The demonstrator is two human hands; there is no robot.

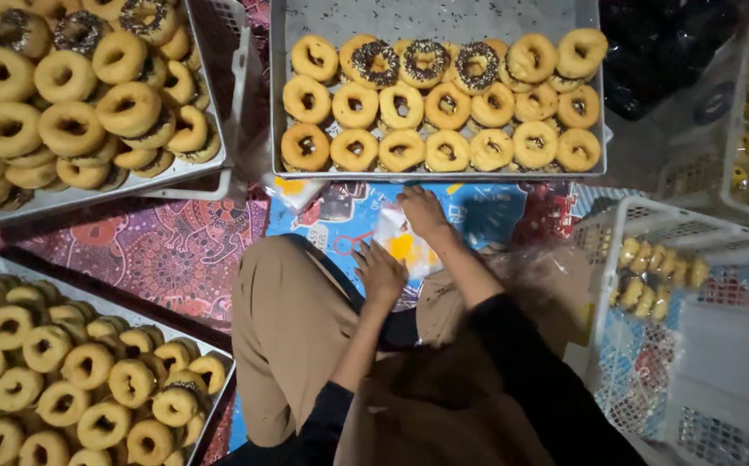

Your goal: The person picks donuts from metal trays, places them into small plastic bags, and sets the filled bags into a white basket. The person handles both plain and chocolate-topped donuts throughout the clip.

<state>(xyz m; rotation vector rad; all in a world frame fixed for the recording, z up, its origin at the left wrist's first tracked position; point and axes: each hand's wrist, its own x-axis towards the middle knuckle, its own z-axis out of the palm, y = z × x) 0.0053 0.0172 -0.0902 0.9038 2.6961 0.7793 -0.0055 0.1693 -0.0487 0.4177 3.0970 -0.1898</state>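
Both hands pinch a small clear bag [402, 244] on the mat, near the donut tray [435, 22]: left hand [380, 272] near end, right hand [423, 211] far end. Long axis near-far.

Golden-brown ring doughnuts [402, 148] fill a grey metal tray [443, 19], a few in its far row topped with dark chocolate sprinkles. The clear plastic packet [402, 246] shows white and yellow-orange print. Beneath lies a patterned cloth [159, 250], red with pale motifs, beside a blue printed mat [486, 211]
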